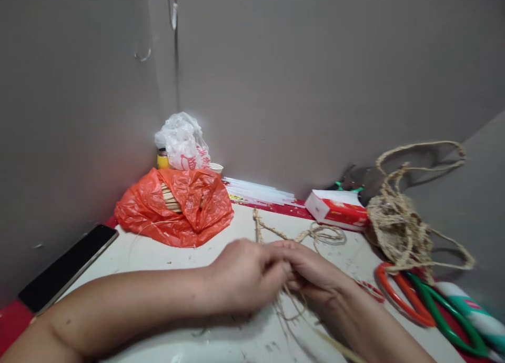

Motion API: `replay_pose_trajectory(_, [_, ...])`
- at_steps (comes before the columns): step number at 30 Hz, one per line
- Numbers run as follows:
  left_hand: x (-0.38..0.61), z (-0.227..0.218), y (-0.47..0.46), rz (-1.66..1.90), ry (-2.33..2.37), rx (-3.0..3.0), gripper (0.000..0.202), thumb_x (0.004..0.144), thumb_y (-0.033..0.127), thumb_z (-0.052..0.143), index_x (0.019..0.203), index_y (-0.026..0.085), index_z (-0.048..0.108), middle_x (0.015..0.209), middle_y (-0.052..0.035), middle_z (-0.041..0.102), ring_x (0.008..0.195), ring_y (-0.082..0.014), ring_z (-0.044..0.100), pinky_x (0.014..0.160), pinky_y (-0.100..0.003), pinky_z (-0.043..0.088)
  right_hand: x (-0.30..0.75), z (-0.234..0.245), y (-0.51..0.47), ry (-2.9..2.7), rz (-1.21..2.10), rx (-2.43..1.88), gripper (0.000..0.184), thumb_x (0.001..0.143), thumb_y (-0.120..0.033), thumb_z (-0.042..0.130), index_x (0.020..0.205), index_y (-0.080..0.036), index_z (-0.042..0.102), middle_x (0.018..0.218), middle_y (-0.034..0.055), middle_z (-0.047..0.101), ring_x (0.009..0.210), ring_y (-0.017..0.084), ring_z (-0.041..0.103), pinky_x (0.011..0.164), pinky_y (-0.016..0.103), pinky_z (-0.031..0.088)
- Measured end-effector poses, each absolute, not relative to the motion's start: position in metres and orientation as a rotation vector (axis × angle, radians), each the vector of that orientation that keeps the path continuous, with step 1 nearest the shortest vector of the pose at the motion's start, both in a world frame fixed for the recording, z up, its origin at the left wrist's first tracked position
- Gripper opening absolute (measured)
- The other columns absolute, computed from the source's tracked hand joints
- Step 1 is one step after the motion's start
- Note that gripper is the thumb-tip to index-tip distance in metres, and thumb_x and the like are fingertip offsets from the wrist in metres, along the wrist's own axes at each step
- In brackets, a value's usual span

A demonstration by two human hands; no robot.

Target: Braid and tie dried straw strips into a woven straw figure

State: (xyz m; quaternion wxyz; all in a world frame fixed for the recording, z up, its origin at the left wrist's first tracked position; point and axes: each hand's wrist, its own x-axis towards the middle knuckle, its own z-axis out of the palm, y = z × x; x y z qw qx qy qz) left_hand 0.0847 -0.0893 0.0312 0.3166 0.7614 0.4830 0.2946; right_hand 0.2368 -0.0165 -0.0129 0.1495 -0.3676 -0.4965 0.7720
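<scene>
My left hand [250, 273] and my right hand [315, 271] meet over the white board in the middle of the view. Fingers of both are closed on a thin twisted straw cord [272, 229]. One knotted stretch of it lies beyond my knuckles and runs right to a loose coil [329, 234]. Below my fingers hang frayed loose strands [292, 315]. The left hand is blurred by motion, and the exact spot where the cord is pinched is hidden between the hands.
An orange-red plastic bag [205, 205] with thin wooden sticks stands back left, near a black phone [67, 265]. White sticks [260, 190] lie along the back. Rightward are a red-white box [339, 209], a straw-cord bundle [400, 231], an orange handle [420, 315] and a green handle [471, 347].
</scene>
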Motion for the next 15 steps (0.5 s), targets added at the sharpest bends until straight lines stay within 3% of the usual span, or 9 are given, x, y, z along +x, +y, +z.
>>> replay_pose_trajectory(3, [0.078,0.007,-0.059,1.158,1.424,1.437,0.009,0.075,0.021,0.046,0.07,0.017,0.052,0.061,0.0012,0.056,0.058,-0.01,0.051,0.057,-0.02,0.038,0.239,-0.012,-0.014,-1.277,2.304,-1.041,0.027,0.071,-0.036,0.066,0.07,-0.013,0.053,0.044,-0.0121,0.02,0.037,0.0,0.008,0.034,0.015,0.004])
replay_pose_trajectory(9, [0.081,-0.018,-0.046,0.841,1.056,1.005,0.014,0.072,0.023,0.043,0.063,0.015,0.05,0.054,0.0,0.052,0.048,-0.0099,0.048,0.051,-0.023,0.039,0.237,-0.01,-0.016,-1.308,2.303,-1.024,0.026,0.071,-0.034,0.067,0.066,-0.012,0.054,0.042,-0.0116,0.023,0.036,0.0,0.01,0.034,0.015,0.005])
replay_pose_trajectory(12, [0.08,-0.014,-0.05,0.754,1.031,1.039,0.017,0.072,0.026,0.043,0.06,0.015,0.05,0.046,0.0042,0.042,0.037,-0.0066,0.033,0.04,-0.02,0.026,0.237,-0.01,-0.017,-1.377,2.274,-1.021,0.025,0.073,-0.035,0.064,0.067,-0.012,0.055,0.042,-0.0114,0.024,0.035,0.001,0.011,0.034,0.016,0.006])
replay_pose_trajectory(15, [0.077,-0.013,-0.05,0.744,1.043,1.145,0.017,0.072,0.027,0.045,0.061,0.015,0.052,0.046,0.0067,0.034,0.038,-0.0055,0.023,0.039,-0.022,0.015,0.238,-0.008,-0.017,-1.452,2.229,-1.044,0.025,0.073,-0.036,0.063,0.068,-0.013,0.055,0.043,-0.0113,0.024,0.036,0.002,0.012,0.034,0.017,0.007])
